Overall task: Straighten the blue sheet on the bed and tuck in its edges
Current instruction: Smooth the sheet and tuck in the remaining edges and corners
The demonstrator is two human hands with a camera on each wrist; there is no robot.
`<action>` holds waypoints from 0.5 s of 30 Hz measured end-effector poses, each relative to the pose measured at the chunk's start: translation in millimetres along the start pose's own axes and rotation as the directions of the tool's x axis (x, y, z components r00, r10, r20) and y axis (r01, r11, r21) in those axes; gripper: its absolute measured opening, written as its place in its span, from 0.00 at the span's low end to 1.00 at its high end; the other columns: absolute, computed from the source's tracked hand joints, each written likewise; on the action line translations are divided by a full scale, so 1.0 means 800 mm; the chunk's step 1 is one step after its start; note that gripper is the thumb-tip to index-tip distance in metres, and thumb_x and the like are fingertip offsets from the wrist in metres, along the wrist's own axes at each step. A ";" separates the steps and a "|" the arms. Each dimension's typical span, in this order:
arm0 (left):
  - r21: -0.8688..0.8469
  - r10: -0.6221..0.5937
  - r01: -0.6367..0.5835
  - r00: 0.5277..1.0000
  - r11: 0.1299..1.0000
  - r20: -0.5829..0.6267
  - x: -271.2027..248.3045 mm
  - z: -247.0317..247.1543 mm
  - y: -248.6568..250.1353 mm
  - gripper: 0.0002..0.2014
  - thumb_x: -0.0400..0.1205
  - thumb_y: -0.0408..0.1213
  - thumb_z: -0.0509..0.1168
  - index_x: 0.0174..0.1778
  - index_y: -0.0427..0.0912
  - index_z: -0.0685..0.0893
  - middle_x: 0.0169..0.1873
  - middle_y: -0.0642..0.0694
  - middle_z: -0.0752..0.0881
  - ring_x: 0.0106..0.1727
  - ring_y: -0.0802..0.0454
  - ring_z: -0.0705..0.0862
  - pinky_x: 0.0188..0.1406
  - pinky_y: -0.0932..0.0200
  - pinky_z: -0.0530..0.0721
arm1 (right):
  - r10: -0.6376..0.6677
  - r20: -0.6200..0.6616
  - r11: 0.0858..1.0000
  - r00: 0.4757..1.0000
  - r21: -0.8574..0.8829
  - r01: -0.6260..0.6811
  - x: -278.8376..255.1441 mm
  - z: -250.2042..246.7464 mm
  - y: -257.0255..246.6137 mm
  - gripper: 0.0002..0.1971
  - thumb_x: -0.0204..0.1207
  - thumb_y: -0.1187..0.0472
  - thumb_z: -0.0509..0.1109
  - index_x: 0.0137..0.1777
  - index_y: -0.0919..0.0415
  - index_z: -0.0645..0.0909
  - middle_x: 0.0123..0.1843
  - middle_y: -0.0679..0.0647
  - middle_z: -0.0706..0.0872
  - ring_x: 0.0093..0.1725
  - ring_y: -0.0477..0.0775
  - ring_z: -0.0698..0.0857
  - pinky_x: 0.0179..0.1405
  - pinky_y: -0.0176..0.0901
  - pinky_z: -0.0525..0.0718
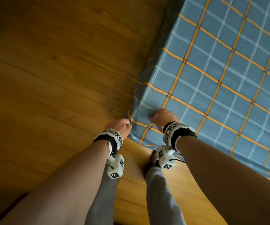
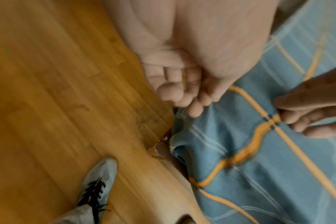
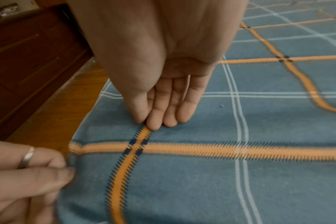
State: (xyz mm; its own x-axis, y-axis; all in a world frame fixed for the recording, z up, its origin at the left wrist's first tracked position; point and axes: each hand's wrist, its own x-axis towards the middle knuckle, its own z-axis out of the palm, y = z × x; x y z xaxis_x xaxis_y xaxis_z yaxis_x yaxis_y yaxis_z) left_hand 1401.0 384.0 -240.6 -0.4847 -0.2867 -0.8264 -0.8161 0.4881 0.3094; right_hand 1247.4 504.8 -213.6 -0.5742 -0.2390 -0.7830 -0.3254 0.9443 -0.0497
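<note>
- Forearms and wrist-strapped marker blocks filled the near part of the head view; beyond them the left hand (image 1: 120, 125) sat at the bed corner, its fingers (image 2: 195, 109) curled and pinching the hem of the blue sheet (image 1: 220, 75).
- Right hand (image 1: 164, 116) rested on top of the sheet just at 3 o'clock from the left; its fingers (image 3: 169, 112) lay straight and together, tips pressing the cloth flat beside an orange stripe crossing (image 3: 136, 146).
- Checked in orange and white, the sheet covered the mattress from the corner out toward 1 o'clock, lying mostly flat, with a few ripples near the corner.
- Judged from its folds, the cloth looked light, soft and limp, with a slightly fuzzy nap, so it would likely slide little and bunch easily; pulling at the hem with the corner pinned seemed the sensible hold.
- Wooden floor (image 1: 49, 78) lay at 9 o'clock, a grey laced shoe (image 2: 98, 181) below the left hand.
- Dark wooden drawers (image 3: 29, 53) stood beyond the bed corner in the right wrist view.
- Hard to make out: whether the side edge along the floor was already tucked, since it fell in shadow; the gap under the corner was blurred; the far edges were cut off.
</note>
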 end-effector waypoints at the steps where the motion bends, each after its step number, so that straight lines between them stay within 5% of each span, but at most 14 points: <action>1: 0.016 0.001 -0.001 1.000 1.000 0.020 -0.001 -0.006 0.005 0.11 0.85 0.46 0.54 0.50 0.47 0.80 0.49 0.42 0.86 0.46 0.40 0.83 0.44 0.54 0.78 | -0.005 0.033 1.000 0.999 0.012 0.004 -0.004 -0.002 -0.002 0.10 0.77 0.50 0.67 0.48 0.54 0.85 0.46 0.56 0.88 0.47 0.63 0.87 0.46 0.49 0.85; 5: 0.072 0.021 -0.023 0.999 0.997 0.029 -0.028 -0.058 0.045 0.12 0.86 0.46 0.54 0.51 0.44 0.78 0.50 0.41 0.86 0.47 0.39 0.83 0.45 0.52 0.78 | -0.021 0.112 0.987 0.993 0.162 0.003 -0.041 -0.027 0.012 0.13 0.77 0.50 0.71 0.57 0.53 0.86 0.56 0.54 0.88 0.58 0.61 0.86 0.58 0.48 0.85; 10: 0.185 0.259 -0.233 0.957 0.955 -0.134 -0.069 -0.132 0.116 0.08 0.84 0.42 0.57 0.51 0.47 0.81 0.52 0.45 0.87 0.51 0.41 0.85 0.49 0.48 0.84 | 0.009 0.030 0.954 0.999 0.300 -0.018 -0.107 -0.089 0.053 0.16 0.78 0.52 0.73 0.63 0.54 0.83 0.63 0.53 0.86 0.64 0.59 0.84 0.64 0.48 0.82; 15: 0.342 0.432 -0.385 0.899 0.857 -0.070 -0.081 -0.089 0.214 0.07 0.81 0.43 0.62 0.52 0.52 0.82 0.57 0.48 0.86 0.57 0.42 0.85 0.54 0.49 0.83 | 0.103 -0.032 0.945 0.994 0.314 -0.088 -0.138 -0.090 0.143 0.18 0.75 0.52 0.75 0.65 0.51 0.81 0.65 0.53 0.85 0.65 0.59 0.84 0.63 0.48 0.82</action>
State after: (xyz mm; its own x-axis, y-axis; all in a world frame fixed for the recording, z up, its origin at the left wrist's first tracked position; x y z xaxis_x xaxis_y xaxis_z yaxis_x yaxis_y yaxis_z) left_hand 1270.1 427.3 -100.4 -0.8105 -0.1045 -0.5764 -0.4051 0.8107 0.4227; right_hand 1219.9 622.7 -87.9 -0.6283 -0.1476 -0.7639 -0.0212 0.9847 -0.1728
